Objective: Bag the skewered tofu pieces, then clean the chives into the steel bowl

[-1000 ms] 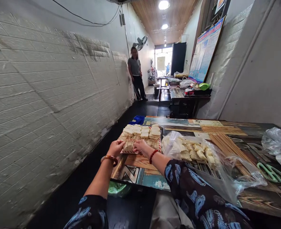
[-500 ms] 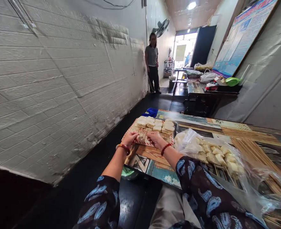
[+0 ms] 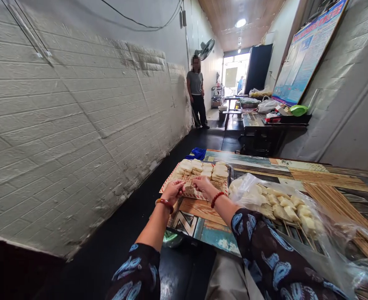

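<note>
At the near edge of the food tray (image 3: 168,183), my left hand (image 3: 175,189) is closed in a pinch at the thin wooden skewers (image 3: 188,187). Just to the right, my right hand (image 3: 203,185) also pinches at the skewer ends, its fingertips close to those of the left. Pale, thick food pieces (image 3: 199,166) on sticks lie in rows on the tray's red-and-white patterned lining. Which stick each hand grips is too small to make out. Beside my right forearm, a clear plastic bag (image 3: 246,189) holds several more skewered pale pieces (image 3: 285,204).
The patchwork-patterned table (image 3: 215,218) extends to the right. A blue cloth (image 3: 196,153) lies at its far left corner, and a green bag (image 3: 170,238) hangs below the near edge. A person (image 3: 196,91) stands by the left wall; another table (image 3: 255,121) bears bags and a green ladle (image 3: 299,110).
The camera view has shifted, so the scene sits slightly lower. My hands have drawn a little closer together over the tray, both still pinched. The rows of food look unchanged.
</note>
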